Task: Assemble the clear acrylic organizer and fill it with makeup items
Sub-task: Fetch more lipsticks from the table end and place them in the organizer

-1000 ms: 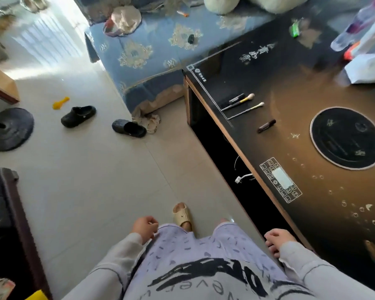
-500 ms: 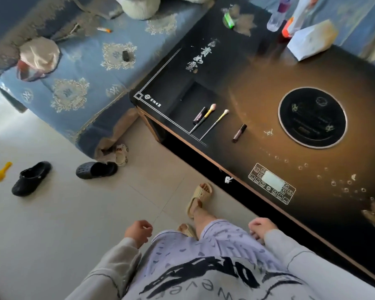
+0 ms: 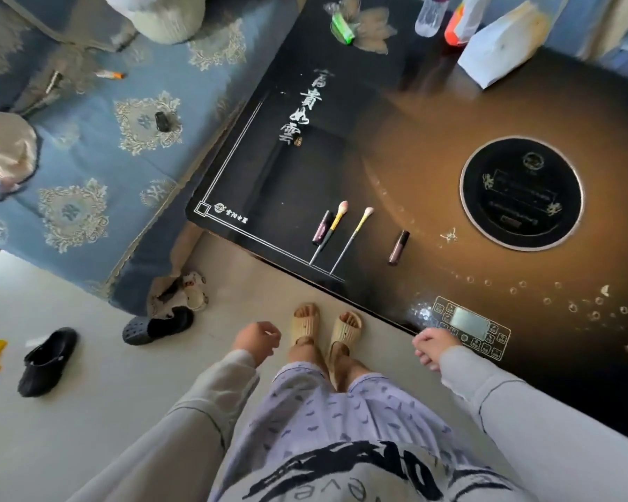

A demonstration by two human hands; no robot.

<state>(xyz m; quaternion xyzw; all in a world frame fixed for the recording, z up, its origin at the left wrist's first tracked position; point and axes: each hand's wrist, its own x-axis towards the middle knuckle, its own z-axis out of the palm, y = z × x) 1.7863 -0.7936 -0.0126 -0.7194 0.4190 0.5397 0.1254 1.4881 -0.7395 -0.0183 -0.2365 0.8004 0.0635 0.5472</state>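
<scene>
Slim brushes (image 3: 349,242) and cylindrical tubes (image 3: 399,247) are being borne at the glossy table's (image 3: 414,157) front edge; nearer, left hand (image 3: 256,342) and right hand (image 3: 430,347) are being held loosely curled, empty.

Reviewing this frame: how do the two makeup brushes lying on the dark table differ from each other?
The left brush has a fuller pinkish head and a dark section in its handle; the right brush has a smaller head and a thin silver handle. The left brush lies against a purple tube; the right brush lies alone. Both lie flat on the table, nearly parallel, heads pointing away from the person, yellow below the bristles.
</scene>
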